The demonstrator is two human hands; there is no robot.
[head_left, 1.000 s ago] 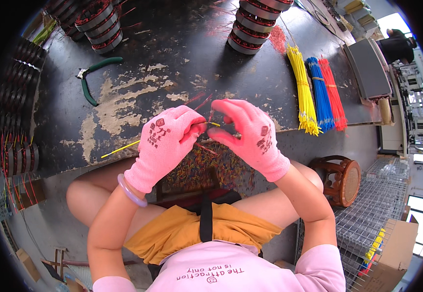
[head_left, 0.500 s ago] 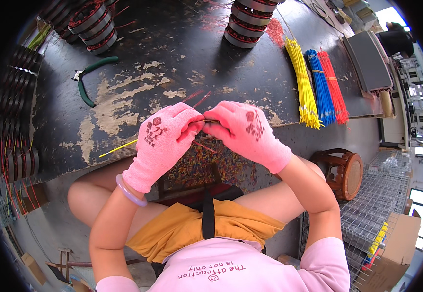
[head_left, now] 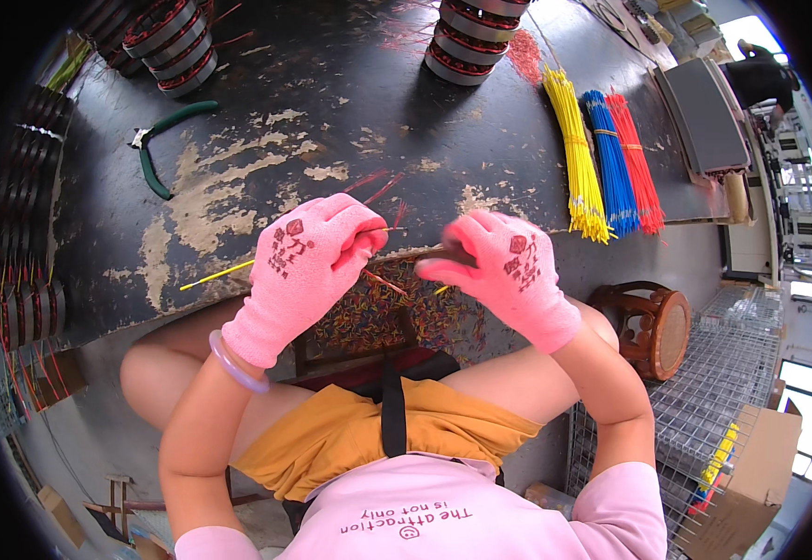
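My left hand (head_left: 308,266), in a pink knit glove, is closed on a thin yellow wire (head_left: 217,275). The wire's long yellow end sticks out to the left, and a short bare end pokes out past the fingertips on the right. Thin red wires lie close to those fingertips, some above and one below. My right hand (head_left: 504,271), also gloved in pink, is apart from the wire, its thumb and fingers spread and slightly blurred. Just under its thumb shows a small yellow piece (head_left: 441,290); whether it touches the glove I cannot tell.
Green-handled pliers (head_left: 159,140) lie on the worn black table (head_left: 266,93). Yellow (head_left: 576,159), blue (head_left: 611,163) and red (head_left: 637,159) wire bundles lie at the right. Wound motor cores (head_left: 467,42) stand at the back and left. Colourful wire scraps (head_left: 359,322) fill the space below the edge.
My right hand has let go of the wire end and drawn away to the right, its fingers parting. My left hand keeps hold of the yellow wire, shifted slightly left.
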